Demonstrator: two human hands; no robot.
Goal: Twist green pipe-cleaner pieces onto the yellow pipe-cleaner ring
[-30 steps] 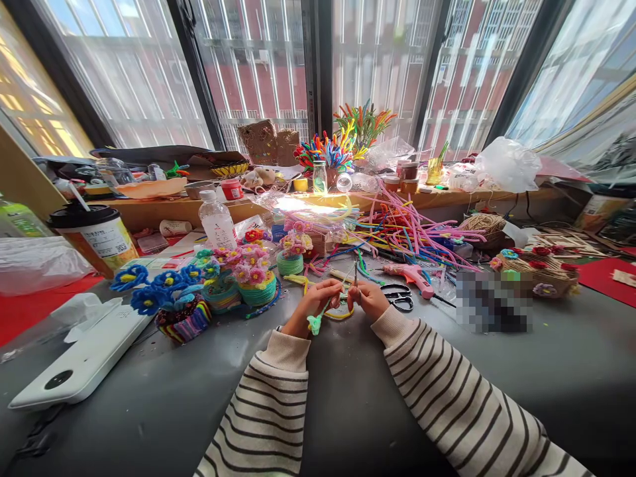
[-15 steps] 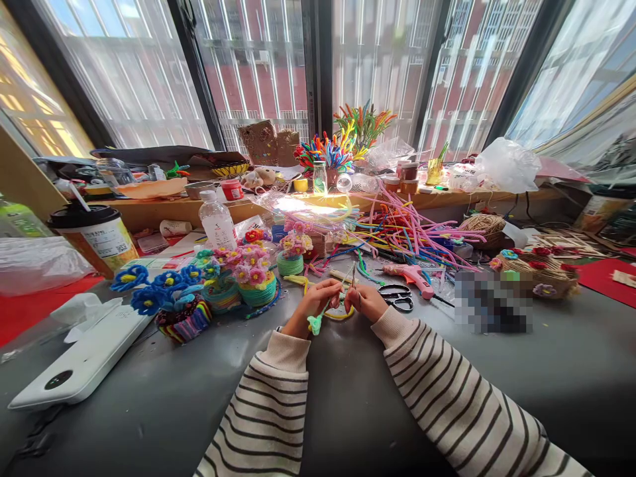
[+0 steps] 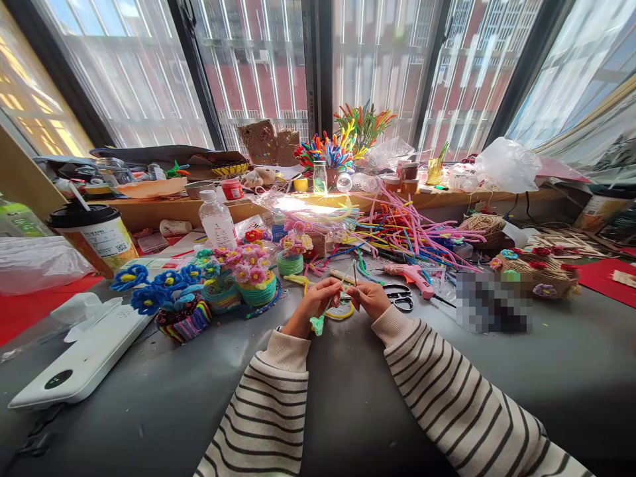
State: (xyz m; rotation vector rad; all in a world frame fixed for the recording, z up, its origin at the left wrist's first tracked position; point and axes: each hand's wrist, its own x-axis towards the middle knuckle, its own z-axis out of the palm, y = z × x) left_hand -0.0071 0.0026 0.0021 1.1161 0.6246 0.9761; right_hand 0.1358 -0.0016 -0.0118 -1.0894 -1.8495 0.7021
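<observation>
Between my two hands is a pale green pipe-cleaner flower, its head hanging down beside my left wrist. My left hand is closed in a pinch around its thin stem. Opposite it, my right hand pinches the stem's other stretch, which sticks up in a narrow bent point above the fingers. A yellow pipe cleaner lies curved on the table under the hands. Black-handled scissors rest just beyond my right hand, partly hidden by it. A pink glue gun lies behind them.
To the left stand a striped pot of blue flowers, a teal pot of pink flowers and a white power bank. A water bottle and a drink cup are behind. Loose pipe cleaners pile up at the back.
The flower head has shifted slightly right and my fingers have moved a little along the stem. Its upper end now forms a narrow bent point. Everything else stays put.
</observation>
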